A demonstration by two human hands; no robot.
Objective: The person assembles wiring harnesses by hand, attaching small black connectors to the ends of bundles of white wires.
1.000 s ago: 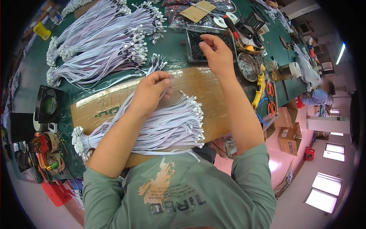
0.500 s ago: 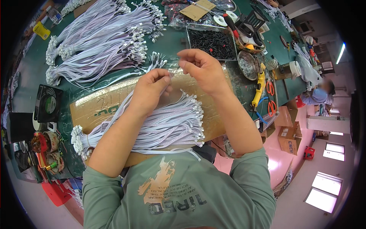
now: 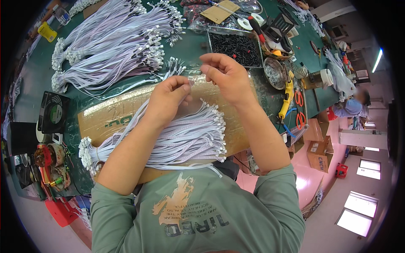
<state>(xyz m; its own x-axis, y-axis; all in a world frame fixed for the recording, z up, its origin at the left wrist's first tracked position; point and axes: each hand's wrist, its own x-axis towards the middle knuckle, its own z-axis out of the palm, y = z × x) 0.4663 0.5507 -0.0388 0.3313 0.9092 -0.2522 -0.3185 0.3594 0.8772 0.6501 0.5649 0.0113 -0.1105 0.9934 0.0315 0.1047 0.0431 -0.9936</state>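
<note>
My left hand (image 3: 169,95) is closed in a pinch on a white flat ribbon cable (image 3: 141,113), whose end pokes out past the thumb and forefinger. The cable runs back under my forearm toward a tied bundle of the same ribbon cables (image 3: 185,137). That bundle lies on a cardboard sheet (image 3: 101,120), its small white connectors fanned out on the right. Level with the cable end, just to its right, my right hand (image 3: 228,80) is held with curled fingers and the thumb close to the forefinger. Anything between those fingertips is too small to make out.
More cable bundles (image 3: 114,55) lie at the far left. A clear tray of small black tubes (image 3: 234,46) stands beyond my right hand. Right of it are a metal bowl (image 3: 274,72), a yellow hand tool (image 3: 288,95) and orange-handled scissors (image 3: 299,107). A fan (image 3: 54,113) stands left.
My right hand has shifted very slightly to the right, away from the cable end. My left hand keeps its pinch on the ribbon cable in nearly the same place.
</note>
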